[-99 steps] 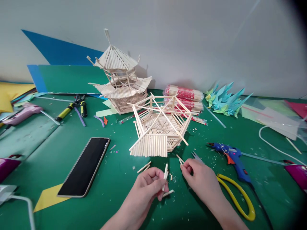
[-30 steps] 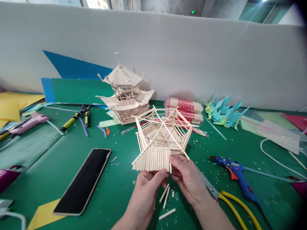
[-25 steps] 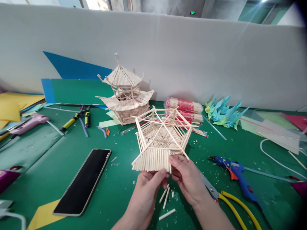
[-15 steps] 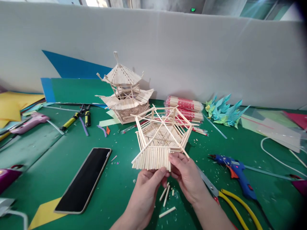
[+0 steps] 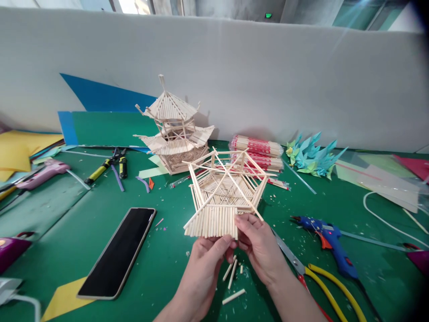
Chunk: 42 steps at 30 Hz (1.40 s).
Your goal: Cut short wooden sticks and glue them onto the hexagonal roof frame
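A wooden-stick pavilion model [image 5: 231, 185] stands before me, with a slatted roof panel [image 5: 211, 221] on its near side. My right hand [image 5: 259, 243] pinches the last wooden stick [image 5: 236, 223] at the panel's right end, thumb and fingers closed near its upper part. My left hand [image 5: 211, 259] is closed at the stick's lower end, its thumb pressed on the panel's front edge; the other fingertips are partly hidden beneath. Short cut sticks [image 5: 233, 296] and crumbs lie on the green table between my wrists.
A finished two-tier stick pagoda [image 5: 172, 129] and bundled sticks [image 5: 256, 147] stand behind. To the right lie yellow-handled scissors [image 5: 321, 286], a blue glue gun [image 5: 330, 235] and paper plants [image 5: 313, 156]. On the left are a phone [image 5: 119, 255], pliers [image 5: 107, 165] and a pink glue gun [image 5: 45, 174].
The view has shifted very slightly. Both hands keep their places at the right end of the roof panel, with no other visible difference.
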Motion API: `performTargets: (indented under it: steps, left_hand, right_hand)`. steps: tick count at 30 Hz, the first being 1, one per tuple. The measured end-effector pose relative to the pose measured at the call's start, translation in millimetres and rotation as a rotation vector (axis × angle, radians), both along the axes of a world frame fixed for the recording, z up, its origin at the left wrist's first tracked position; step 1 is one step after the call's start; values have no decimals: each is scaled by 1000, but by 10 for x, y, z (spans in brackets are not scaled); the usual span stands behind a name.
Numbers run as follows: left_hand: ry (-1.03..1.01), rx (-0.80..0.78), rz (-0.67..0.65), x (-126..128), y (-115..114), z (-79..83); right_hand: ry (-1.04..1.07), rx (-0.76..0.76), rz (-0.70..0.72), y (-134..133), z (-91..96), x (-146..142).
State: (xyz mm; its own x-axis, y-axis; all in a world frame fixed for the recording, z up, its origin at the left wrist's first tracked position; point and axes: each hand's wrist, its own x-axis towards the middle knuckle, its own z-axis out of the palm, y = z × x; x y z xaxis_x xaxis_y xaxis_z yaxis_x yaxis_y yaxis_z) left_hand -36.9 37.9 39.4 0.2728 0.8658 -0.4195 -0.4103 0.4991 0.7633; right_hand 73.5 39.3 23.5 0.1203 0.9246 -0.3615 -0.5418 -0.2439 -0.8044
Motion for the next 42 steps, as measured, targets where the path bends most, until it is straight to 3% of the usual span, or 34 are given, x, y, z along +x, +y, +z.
performTargets:
  steps: [7,10,12,16,18,21,24,26,28,30,32,35,38,42]
  left_hand:
    - [44,-24,-62,-46,-118,-65]
    - [197,80,-138,-61,-204,-78]
    - [392,332,-144,-81,-252,-91]
    - [802,1187,-43,-132,-292,-139]
    - [933,1521,-2,-136,-284,-162]
    - [1067,1706,16,-103,-268,-173]
    - [1071,1747,-106,-60,-286,-162]
    - [1015,1682,-79,-41,-320,-157]
    - [936,1514,-9,-33,-359,-153]
    - [824,1290,-41,-32,-391,-142]
    - [680,1012,-204,-26,-413,-123]
    - [408,459,-295,9,-444,-110]
    - [137,41,-243,68,-490,-141]
    - [-122,-228,-200,107,-536,-190]
  right_hand:
    - [6,28,2,-89,3,31]
    - [8,26,22,-168,-4,56]
    - [17,15,47,-224,-5,79]
    - [60,-13,86,-345,-1,141]
    - [94,-36,110,-410,-9,163]
    - [139,-79,151,-503,-42,157]
    - [135,-103,185,-594,-76,143]
    - [95,-99,195,-677,-87,195]
    - [-110,-80,170,-803,-100,341]
    - [-600,-67,106,-976,-143,584]
    - [-1080,-110,23,-1172,-231,881]
    - [-1541,-122,15,-1420,-409,1276]
    - [-1756,-126,83,-1521,-540,1462]
    - [-1851,-124,185,-1479,-578,1452]
